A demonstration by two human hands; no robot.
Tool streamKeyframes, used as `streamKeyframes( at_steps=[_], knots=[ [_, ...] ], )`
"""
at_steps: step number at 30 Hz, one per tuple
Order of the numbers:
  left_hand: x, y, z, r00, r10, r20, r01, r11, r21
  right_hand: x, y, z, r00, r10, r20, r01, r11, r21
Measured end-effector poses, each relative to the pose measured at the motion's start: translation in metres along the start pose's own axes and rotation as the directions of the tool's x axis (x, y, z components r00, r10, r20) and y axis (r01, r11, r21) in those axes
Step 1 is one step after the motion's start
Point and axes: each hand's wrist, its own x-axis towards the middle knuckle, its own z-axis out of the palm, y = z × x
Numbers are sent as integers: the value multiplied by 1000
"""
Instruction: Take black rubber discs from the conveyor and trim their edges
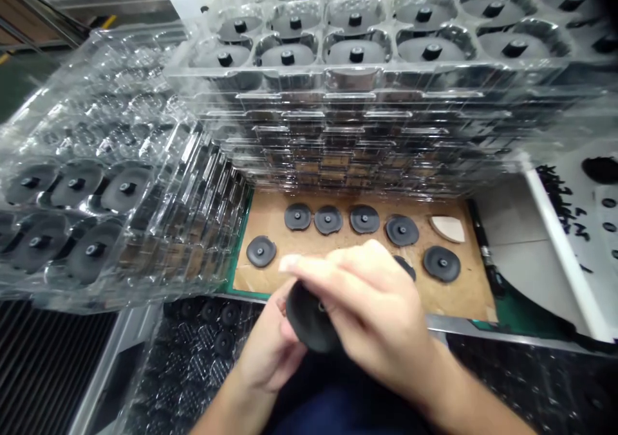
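Both my hands meet low in the middle of the view around one black rubber disc point(309, 322). My left hand point(268, 345) cups it from below with curled fingers. My right hand point(371, 306) lies over it from the right, fingers closed on its top edge. Just beyond them, several more black discs point(328, 219) with a small centre hole lie flat on a brown board point(463, 293). One disc point(261, 251) sits alone at the board's left.
A tall stack of clear plastic trays point(357, 55) holding black discs stands behind the board. Another stack point(96, 184) leans at the left. A white wedge-shaped piece point(449, 228) lies at the board's right. Small black parts point(564, 210) are scattered on a white surface far right.
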Motion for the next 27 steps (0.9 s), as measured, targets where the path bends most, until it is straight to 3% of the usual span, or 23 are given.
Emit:
streamKeyframes(
  at_steps=[3,6,8,11,13,16,18,19,21,23,25,27],
  knots=[
    [-3,8,-3,997,82,14,-81,996,-37,-17,11,-3,962,272,17,-273,961,45],
    [-8,15,-5,995,104,-6,-104,989,-101,-44,21,0,842,531,96,-538,814,219],
    [-9,17,-4,998,66,-9,-66,992,-107,-60,27,8,764,625,160,-643,717,272],
    [-8,17,-2,1000,19,-6,-20,995,-95,-71,35,17,728,652,213,-685,680,261],
    [-8,17,0,1000,13,0,-13,996,-91,-68,37,15,745,638,194,-667,707,236],
    [-7,13,1,999,15,33,-11,993,-115,-52,29,0,801,597,33,-591,782,200],
    [-6,6,0,997,20,70,-11,992,-124,-36,17,-9,868,486,-101,-466,868,171],
    [-4,3,-2,996,23,91,-12,993,-119,-28,11,-12,922,369,-119,-352,925,143],
    [-2,-4,-5,993,29,113,-19,996,-86,-15,3,-13,995,83,-54,-77,992,96],
    [-1,-7,-7,994,34,104,-29,998,-55,-6,1,-10,993,-67,98,61,996,66],
    [-1,-6,-6,996,21,90,-17,999,-42,-2,1,-7,983,7,182,-2,1000,-25],
    [-2,-3,0,998,-1,64,4,999,-46,-1,1,-5,982,53,179,-30,991,-127]
  ],
)
